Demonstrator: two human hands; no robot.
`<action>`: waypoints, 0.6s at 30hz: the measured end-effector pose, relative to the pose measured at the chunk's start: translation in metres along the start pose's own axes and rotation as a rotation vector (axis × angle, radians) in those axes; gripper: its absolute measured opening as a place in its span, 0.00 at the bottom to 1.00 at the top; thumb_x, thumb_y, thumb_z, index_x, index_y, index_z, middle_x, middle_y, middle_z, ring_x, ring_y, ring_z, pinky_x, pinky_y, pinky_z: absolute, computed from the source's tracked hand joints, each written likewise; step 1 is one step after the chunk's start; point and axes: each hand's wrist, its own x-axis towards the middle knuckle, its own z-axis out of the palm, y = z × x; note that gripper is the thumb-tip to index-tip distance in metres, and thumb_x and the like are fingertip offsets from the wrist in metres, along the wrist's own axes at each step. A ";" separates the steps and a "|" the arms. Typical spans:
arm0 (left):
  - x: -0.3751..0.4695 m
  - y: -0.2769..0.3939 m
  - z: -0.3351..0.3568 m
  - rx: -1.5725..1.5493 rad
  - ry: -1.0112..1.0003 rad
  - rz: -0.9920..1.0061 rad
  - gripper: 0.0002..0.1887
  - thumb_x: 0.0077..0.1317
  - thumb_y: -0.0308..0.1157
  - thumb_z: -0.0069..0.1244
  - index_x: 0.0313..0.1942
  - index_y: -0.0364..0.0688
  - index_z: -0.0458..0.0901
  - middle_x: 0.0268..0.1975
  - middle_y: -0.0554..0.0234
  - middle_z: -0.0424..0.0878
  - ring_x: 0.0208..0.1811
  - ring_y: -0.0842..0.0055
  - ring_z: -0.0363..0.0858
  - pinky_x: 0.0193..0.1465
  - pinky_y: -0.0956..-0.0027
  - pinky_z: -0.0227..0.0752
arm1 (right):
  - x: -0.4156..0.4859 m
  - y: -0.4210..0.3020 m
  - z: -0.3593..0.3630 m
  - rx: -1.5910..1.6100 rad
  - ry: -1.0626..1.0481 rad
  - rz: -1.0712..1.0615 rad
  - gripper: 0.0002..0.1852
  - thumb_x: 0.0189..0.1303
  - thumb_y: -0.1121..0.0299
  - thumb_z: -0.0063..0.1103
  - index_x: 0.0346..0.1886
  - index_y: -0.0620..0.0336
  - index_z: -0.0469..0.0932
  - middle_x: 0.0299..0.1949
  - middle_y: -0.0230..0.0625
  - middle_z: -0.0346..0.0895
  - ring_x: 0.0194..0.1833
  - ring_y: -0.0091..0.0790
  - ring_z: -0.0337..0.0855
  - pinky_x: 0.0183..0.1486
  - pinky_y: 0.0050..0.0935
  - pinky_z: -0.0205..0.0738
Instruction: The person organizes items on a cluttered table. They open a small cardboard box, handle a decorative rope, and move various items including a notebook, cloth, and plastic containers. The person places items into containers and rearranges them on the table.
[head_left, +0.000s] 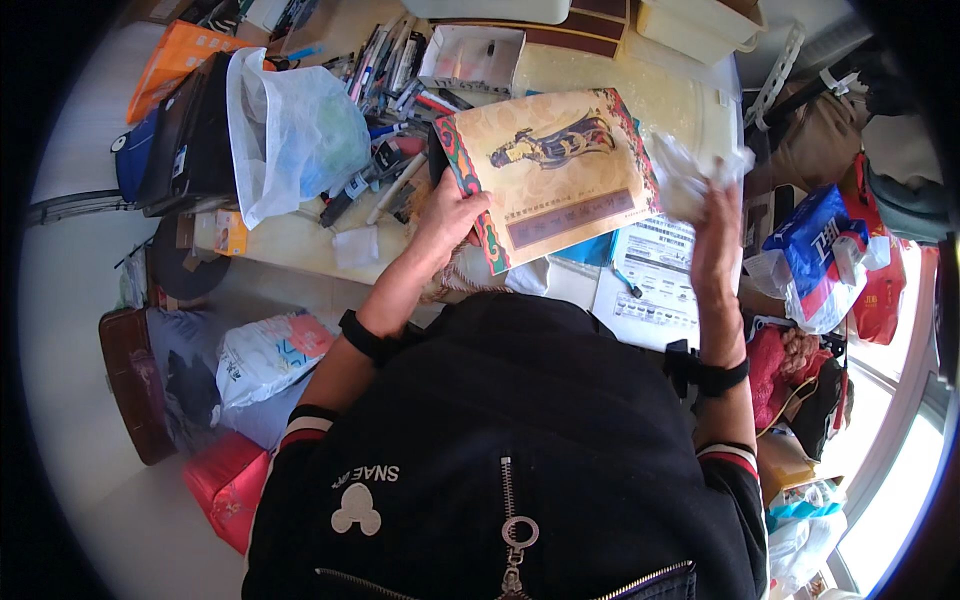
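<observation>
My left hand (452, 212) grips the lower left edge of a book or folder (555, 172) with a patterned border and a robed figure on its cover. It is raised over the desk and tilted. To its right, my right hand (712, 202) holds a crumpled white tissue or cloth (679, 166), blurred and just beside the cover's right edge. Under and beside the cover lie a printed sheet (649, 277) and a blue folder (589, 249), partly hidden. A cord (469, 286) lies near the desk's front edge.
A white bag (296, 135) stands on the left of the desk, beside many pens and markers (386, 64). Behind are an open white box (472, 58) and a cream plastic bin (701, 30). A blue package (806, 247) and other bags crowd the right side.
</observation>
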 end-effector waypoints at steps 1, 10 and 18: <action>0.000 0.000 0.001 -0.021 0.015 -0.028 0.24 0.61 0.25 0.47 0.58 0.37 0.61 0.43 0.62 0.78 0.32 0.82 0.79 0.23 0.78 0.74 | -0.008 0.001 0.021 0.011 -0.186 -0.015 0.19 0.68 0.66 0.42 0.60 0.59 0.65 0.49 0.36 0.71 0.51 0.29 0.71 0.51 0.25 0.68; -0.013 0.022 0.003 0.078 -0.045 -0.158 0.22 0.64 0.28 0.46 0.57 0.40 0.60 0.38 0.62 0.76 0.26 0.84 0.76 0.14 0.80 0.67 | -0.017 0.086 0.094 -0.749 -0.705 -0.612 0.26 0.50 0.85 0.48 0.56 0.62 0.68 0.43 0.51 0.72 0.46 0.54 0.73 0.50 0.42 0.70; -0.009 0.019 -0.013 0.109 -0.034 -0.052 0.19 0.64 0.29 0.46 0.55 0.40 0.64 0.36 0.64 0.77 0.23 0.86 0.74 0.14 0.81 0.64 | 0.054 0.078 -0.026 -1.363 -0.202 -0.232 0.22 0.56 0.77 0.50 0.56 0.61 0.64 0.47 0.58 0.72 0.47 0.60 0.74 0.47 0.44 0.72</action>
